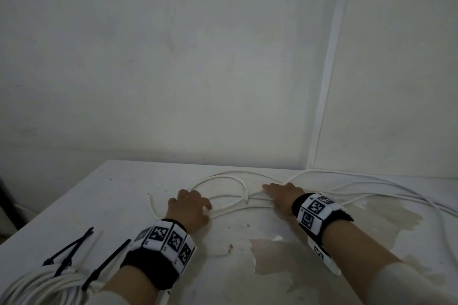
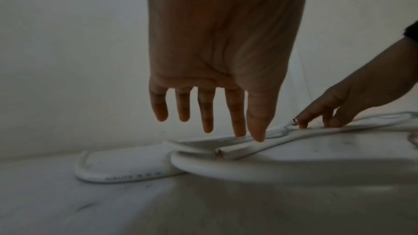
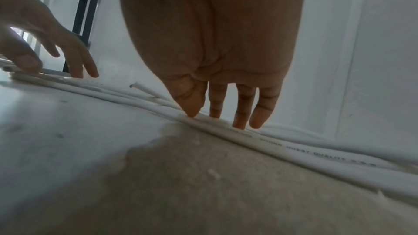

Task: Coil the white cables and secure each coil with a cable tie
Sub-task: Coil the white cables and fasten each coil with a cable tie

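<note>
Head view: left hand [image 1: 190, 208] and right hand [image 1: 282, 194], fingers spread, press loose cable [image 1: 223, 178]; gather even loops

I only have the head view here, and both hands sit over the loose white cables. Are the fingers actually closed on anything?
Observer: No. In the left wrist view the left hand has its fingers straight; only thumb and forefinger tips touch the loose cables.
Operator: And the right one?
Observer: The right hand is the same: straight fingertips press down on the cables, nothing pinched.
Operator: Any markings on the cable? I can't read any from up here.
Observer: Yes, grey print runs along the sheath; the right wrist view reads "QUALITY".
Operator: What is past the table's left side?
Observer: A dark metal frame stands there.
</note>
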Available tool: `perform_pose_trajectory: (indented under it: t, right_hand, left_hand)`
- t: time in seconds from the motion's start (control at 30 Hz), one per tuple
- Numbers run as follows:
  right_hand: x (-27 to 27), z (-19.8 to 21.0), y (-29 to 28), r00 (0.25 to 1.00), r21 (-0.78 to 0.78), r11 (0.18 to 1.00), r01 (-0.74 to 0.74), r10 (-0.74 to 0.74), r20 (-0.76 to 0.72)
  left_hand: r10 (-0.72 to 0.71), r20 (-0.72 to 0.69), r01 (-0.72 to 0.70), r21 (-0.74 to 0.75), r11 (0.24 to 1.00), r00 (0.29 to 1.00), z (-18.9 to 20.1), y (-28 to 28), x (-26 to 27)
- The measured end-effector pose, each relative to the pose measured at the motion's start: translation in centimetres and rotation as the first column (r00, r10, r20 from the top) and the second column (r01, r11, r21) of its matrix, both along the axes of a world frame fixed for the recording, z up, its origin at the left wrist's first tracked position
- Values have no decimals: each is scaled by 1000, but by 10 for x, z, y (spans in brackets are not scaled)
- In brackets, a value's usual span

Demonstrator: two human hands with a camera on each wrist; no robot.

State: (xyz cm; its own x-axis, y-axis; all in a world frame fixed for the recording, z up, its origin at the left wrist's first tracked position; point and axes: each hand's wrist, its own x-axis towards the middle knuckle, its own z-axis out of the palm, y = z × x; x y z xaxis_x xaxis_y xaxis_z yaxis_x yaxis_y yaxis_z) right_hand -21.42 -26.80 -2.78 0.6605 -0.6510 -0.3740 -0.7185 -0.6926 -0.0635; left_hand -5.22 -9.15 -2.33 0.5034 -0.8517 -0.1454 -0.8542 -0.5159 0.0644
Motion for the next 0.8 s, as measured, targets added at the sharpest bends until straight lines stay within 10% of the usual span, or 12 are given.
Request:
perform_pose_trajectory:
  t: [0.23,0.4,0.57,0.8]
  right_hand:
    - [0,-1,1,980,-199,975,-103,134,149]
    - [-22,30,1,799,-185,982,35,84,596]
    - [-54,71,-6,573,-168,984,56,106,812]
    - [-101,112,-1,467,-249,959,137,159,870]
  left_hand:
    - [-1,37,0,35,999,999,-5,0,-2]
    - [-56,198,88,-157,984,979,3,1,-3]
    - [-129,-122,25,-624,781,984,31,6,0]
    - [-206,-229,-25,-726,688,951,68,24,-14]
